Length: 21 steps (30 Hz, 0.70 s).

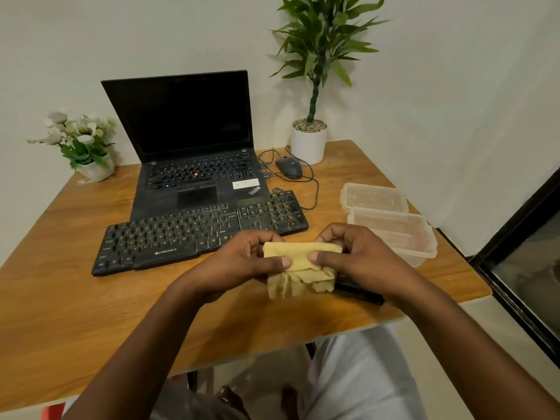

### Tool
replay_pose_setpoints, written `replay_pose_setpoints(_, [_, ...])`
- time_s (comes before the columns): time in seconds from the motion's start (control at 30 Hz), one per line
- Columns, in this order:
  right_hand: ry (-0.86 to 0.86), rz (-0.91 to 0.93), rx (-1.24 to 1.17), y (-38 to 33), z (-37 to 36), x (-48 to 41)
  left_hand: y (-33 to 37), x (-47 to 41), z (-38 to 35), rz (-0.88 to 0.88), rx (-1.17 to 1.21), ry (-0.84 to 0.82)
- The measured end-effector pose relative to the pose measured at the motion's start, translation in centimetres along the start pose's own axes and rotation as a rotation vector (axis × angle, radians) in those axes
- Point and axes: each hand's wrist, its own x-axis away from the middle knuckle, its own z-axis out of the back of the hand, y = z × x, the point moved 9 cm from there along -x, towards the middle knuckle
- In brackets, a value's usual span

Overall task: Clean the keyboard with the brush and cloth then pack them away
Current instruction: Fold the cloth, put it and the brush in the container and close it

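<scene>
A folded yellow cloth (300, 268) hangs between both hands just above the table, in front of the right end of the black keyboard (194, 234). My left hand (242, 262) pinches its left side with thumb on top. My right hand (360, 256) pinches its right side the same way. A dark object, likely the brush (360, 291), lies on the table under my right hand, mostly hidden. A clear plastic container (403, 237) stands to the right, its lid (372, 197) lying behind it.
An open black laptop (194, 153) sits behind the keyboard. A wired mouse (289, 167) and a white potted plant (309, 144) stand at the back right, a small flower pot (94, 165) at the back left. The wooden table's (91, 313) right edge is near the container.
</scene>
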Motion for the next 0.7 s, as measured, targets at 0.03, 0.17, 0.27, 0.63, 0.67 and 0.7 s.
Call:
replay_pose_setpoints(0.03, [0.009,-0.016,-0.090,0.0,0.5,0.1,0.5,-0.3,-0.2,-0.014,0.019,0.015])
replay_pose_setpoints(0.17, [-0.046,-0.112,-0.401,0.7,2.4,0.8,2.6,-2.0,-1.1,-0.062,0.081,0.087])
replay_pose_setpoints(0.27, [-0.109,-0.141,-0.472,1.1,4.1,1.6,3.8,-3.6,-2.0,-0.081,0.109,0.121])
replay_pose_setpoints(0.63, [0.158,-0.060,-0.497,4.3,13.4,1.5,4.1,-9.8,-5.4,-0.031,0.462,0.054])
replay_pose_setpoints(0.67, [0.154,-0.054,-0.499,4.4,13.8,1.5,4.2,-10.3,-5.5,-0.028,0.471,0.056])
replay_pose_setpoints(0.7, [0.134,-0.046,-0.494,4.4,14.1,1.5,4.3,-10.7,-5.7,-0.027,0.472,0.058])
